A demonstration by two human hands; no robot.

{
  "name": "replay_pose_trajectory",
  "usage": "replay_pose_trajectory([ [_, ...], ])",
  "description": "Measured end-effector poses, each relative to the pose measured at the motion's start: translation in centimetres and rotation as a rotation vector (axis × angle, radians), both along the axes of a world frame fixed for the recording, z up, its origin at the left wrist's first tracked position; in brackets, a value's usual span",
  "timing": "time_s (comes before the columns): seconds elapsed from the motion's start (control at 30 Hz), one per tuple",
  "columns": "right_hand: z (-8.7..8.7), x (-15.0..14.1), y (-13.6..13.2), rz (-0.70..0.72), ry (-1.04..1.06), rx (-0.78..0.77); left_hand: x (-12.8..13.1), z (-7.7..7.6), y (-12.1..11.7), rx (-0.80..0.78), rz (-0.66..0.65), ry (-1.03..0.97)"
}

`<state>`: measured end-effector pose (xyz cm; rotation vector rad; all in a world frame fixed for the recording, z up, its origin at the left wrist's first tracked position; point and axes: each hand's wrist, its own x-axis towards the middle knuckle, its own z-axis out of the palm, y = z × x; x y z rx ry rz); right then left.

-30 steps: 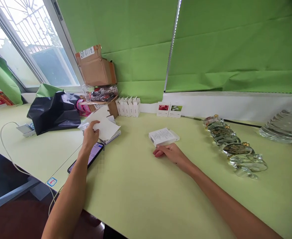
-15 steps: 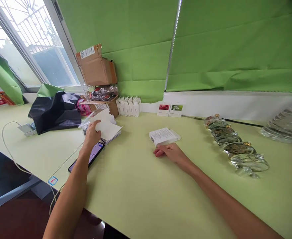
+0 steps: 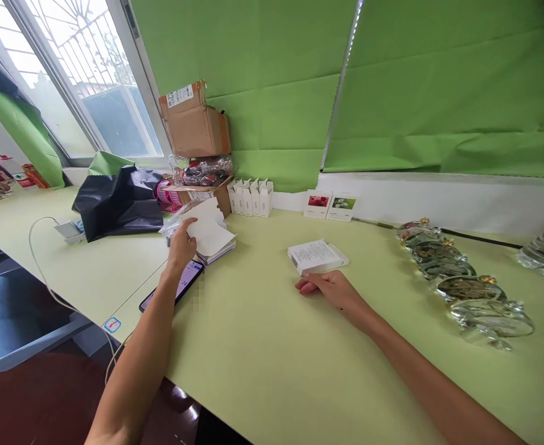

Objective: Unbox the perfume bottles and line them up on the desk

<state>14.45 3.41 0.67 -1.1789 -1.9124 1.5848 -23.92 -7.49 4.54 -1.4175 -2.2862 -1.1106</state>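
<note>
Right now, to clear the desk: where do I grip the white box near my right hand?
Pinch the white box by its long sides from above with the right hand: it lies flat on the desk, beside that hand.

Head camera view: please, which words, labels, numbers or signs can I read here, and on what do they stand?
Sticker on the table edge: a red mark, maybe "1", too small to be sure.
Phone screen: digits, too small to read.
White box: printed lines and a barcode, too small to read.
Shipping label on the cardboard box: too blurred to read.
</note>
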Motion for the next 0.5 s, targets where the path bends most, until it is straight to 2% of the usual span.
replay_pose_trajectory([
  [0.1, 0.04, -0.02, -0.10, -0.004, -0.011, 0.013, 0.11, -0.15, -0.01, 0.005, -0.002, -0.026],
  [0.3, 0.63, -0.01, -0.58, -0.002, -0.019, 0.027, 0.50, -0.28, -0.01, -0.056, -0.089, 0.076],
  [0.5, 0.65, 0.21, -0.67, -0.007, -0.005, 0.019, 0.33, -0.18, -0.03, -0.033, -0.009, 0.120],
])
